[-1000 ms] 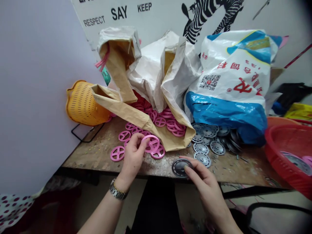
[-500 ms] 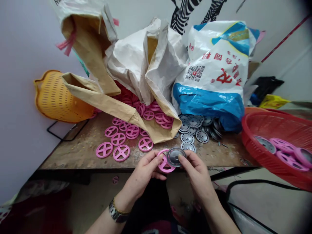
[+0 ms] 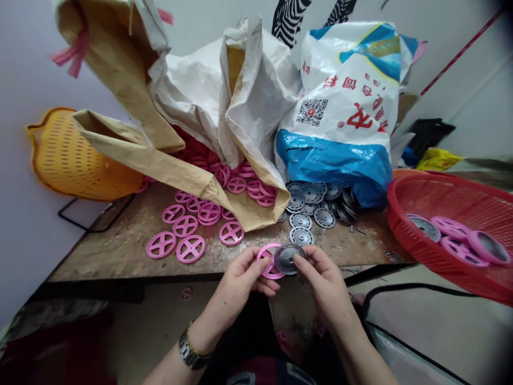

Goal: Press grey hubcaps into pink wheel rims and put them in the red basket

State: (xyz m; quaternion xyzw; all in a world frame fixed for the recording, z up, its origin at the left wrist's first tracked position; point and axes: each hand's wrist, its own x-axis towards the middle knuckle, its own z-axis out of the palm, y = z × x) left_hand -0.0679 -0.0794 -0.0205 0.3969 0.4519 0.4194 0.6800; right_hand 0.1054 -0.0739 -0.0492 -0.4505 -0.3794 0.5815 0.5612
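Note:
Just off the table's front edge, my left hand (image 3: pixel 244 275) is closed on a pink plastic wheel (image 3: pixel 265 271) with a crossed-spoke centre. My right hand (image 3: pixel 318 272) pinches a grey plastic disc (image 3: pixel 286 260), thumb on its face. The disc overlaps the right part of the pink wheel; whether the two touch is hard to tell. More pink wheels (image 3: pixel 191 248) lie on the table to the left and spill from a paper sack (image 3: pixel 264 216). Several grey discs (image 3: pixel 301 236) are heaped beyond my right hand.
A white and blue plastic sack (image 3: pixel 340 117) stands behind the grey discs. At the right, a red basket (image 3: pixel 404 230) holds pink and grey pieces. A yellow perforated basket (image 3: pixel 76 155) leans at the left. The wooden table's (image 3: pixel 116 256) front edge runs just beyond my hands.
The view has shifted, so the table and sacks appear slightly further left and higher. Both hands keep their hold, and the wheel and disc stay overlapped with little change.

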